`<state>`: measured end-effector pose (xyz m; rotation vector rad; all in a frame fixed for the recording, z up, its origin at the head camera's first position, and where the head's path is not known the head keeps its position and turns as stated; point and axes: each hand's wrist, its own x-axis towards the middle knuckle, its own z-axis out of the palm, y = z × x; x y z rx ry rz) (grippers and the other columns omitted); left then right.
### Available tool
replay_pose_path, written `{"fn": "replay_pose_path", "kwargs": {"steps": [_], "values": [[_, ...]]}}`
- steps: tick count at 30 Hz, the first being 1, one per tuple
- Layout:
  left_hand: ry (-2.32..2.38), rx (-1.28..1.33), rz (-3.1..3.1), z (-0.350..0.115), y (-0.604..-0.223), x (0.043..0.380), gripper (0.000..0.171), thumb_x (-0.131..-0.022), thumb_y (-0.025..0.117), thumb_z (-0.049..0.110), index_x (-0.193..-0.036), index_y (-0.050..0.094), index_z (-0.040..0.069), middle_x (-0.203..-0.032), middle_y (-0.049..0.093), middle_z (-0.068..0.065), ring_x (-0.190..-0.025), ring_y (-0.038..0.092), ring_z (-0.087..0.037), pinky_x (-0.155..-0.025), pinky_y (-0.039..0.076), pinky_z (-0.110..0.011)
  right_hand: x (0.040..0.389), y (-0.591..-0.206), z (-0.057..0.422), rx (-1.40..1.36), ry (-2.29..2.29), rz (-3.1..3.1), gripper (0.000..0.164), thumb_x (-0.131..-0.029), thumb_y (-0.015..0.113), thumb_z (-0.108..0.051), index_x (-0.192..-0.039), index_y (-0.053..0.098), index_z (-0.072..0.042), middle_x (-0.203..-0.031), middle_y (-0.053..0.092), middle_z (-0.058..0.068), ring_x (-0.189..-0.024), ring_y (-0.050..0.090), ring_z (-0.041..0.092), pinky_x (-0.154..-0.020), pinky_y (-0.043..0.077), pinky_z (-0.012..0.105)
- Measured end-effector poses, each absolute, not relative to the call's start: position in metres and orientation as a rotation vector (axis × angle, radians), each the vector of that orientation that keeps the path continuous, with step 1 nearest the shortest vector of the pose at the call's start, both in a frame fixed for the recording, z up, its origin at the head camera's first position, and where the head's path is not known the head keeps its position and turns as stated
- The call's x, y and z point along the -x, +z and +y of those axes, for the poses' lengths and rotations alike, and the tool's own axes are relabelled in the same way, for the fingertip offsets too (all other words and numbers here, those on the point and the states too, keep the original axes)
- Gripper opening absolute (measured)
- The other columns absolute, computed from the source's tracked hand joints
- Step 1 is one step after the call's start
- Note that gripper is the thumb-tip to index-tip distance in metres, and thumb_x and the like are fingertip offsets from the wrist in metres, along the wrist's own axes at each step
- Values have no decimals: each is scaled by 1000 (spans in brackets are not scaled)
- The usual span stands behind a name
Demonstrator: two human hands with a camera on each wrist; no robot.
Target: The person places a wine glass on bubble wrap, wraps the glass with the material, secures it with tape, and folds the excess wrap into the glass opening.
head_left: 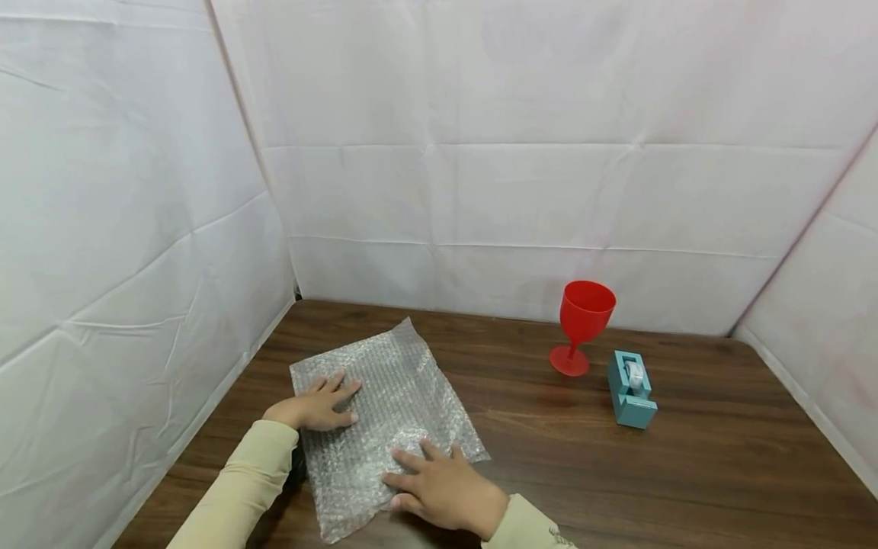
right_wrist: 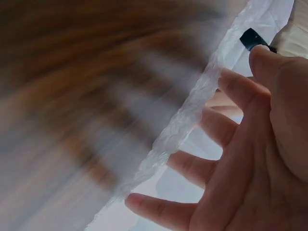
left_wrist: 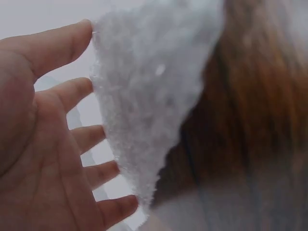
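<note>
A sheet of clear bubble wrap (head_left: 394, 389) lies at an angle on the dark wooden table (head_left: 521, 473), left of the middle. On its left edge rests my left hand (head_left: 318, 404), fingers spread. My right hand (head_left: 446, 488) touches the near right part of the sheet, its fingers apart and fairly straight. In the left wrist view, the fingertips of the left hand (left_wrist: 62, 130) meet the bubble wrap (left_wrist: 149, 72). The right wrist view has the right hand (right_wrist: 231, 144) with its fingertips along the thin edge of the bubble wrap (right_wrist: 168, 139).
A red plastic goblet (head_left: 584, 313) stands upright toward the back right. Beside it, nearer to me, sits a teal tape dispenser (head_left: 632, 389) with a roll of clear tape. White cloth walls (head_left: 439, 191) enclose the table at the back and both sides.
</note>
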<state>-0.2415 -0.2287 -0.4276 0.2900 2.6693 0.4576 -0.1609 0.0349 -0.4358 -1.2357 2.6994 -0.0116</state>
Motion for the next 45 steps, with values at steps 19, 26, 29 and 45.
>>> {"fn": "replay_pose_path", "kwargs": {"steps": [19, 26, 29, 45], "values": [[384, -232, 2632, -203, -415, 219, 65, -98, 49, 42, -151, 29, 11, -156, 14, -30, -138, 15, -58, -103, 21, -73, 167, -434, 78, 1272, -123, 2629, 40, -99, 41, -49, -136, 52, -41, -151, 38, -11, -138, 38, 35, -96, 40, 65], [390, -234, 2651, -193, -410, 206, 63, -97, 51, 43, -149, 34, 13, -154, 19, -31, -136, 18, -59, -99, 25, -75, 174, -434, 99, 1279, -222, 2582, 35, -99, 46, -44, -132, 56, -39, -150, 41, -11, -139, 37, 35, -98, 38, 66], [375, -245, 2660, -188, -409, 202, 62, -97, 50, 45, -149, 36, 14, -154, 21, -31, -136, 20, -59, -97, 27, -75, 179, -434, 109, 1281, -273, 2563, 33, -99, 48, -42, -130, 58, -39, -149, 42, -11, -139, 37, 34, -99, 36, 66], [124, -356, 2804, -152, -414, 181, 58, -93, 53, 51, -140, 51, 17, -140, 44, -30, -127, 42, -50, -96, 36, -67, 194, -439, 158, 1294, -422, 2517, 22, -98, 52, -33, -117, 65, -38, -143, 49, -10, -140, 35, 34, -103, 26, 70]]}}
